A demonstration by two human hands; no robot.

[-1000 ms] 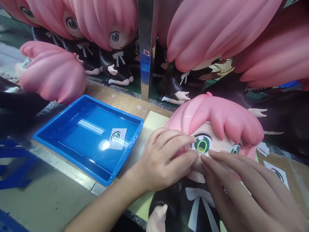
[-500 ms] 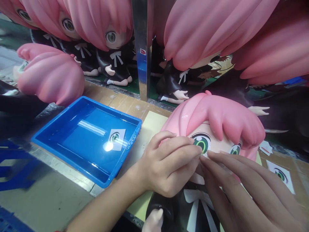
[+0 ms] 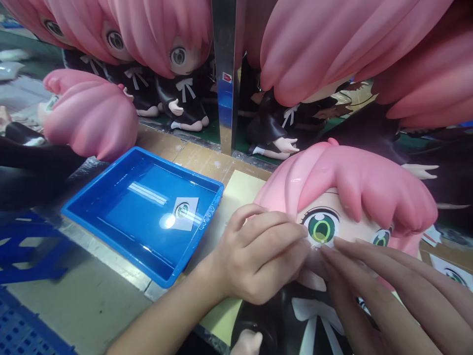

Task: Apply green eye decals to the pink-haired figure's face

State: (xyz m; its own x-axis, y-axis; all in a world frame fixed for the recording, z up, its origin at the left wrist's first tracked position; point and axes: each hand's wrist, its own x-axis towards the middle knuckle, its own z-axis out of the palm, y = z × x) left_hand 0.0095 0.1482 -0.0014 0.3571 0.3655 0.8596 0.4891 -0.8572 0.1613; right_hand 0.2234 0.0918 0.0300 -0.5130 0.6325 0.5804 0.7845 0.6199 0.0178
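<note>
A large pink-haired doll (image 3: 343, 187) in a black dress with a white bow lies in front of me. Its face carries a green eye decal (image 3: 320, 228). My left hand (image 3: 254, 259) rests on the doll's cheek, fingertips pressing at the lower left edge of that eye. My right hand (image 3: 380, 291) lies across the lower face, its fingertips touching just under the same eye. Neither hand grips anything I can see.
A blue tray (image 3: 111, 170) of water to the left holds a floating paper square with an eye decal (image 3: 185, 212). More pink-haired dolls (image 3: 155, 44) crowd the back, one lying at left (image 3: 92, 113). A metal post (image 3: 226, 74) stands behind. Another decal sheet (image 3: 453, 273) lies at right.
Both hands slid slightly down off the eye, so the green eye decal shows more fully. The view shifted a little.
</note>
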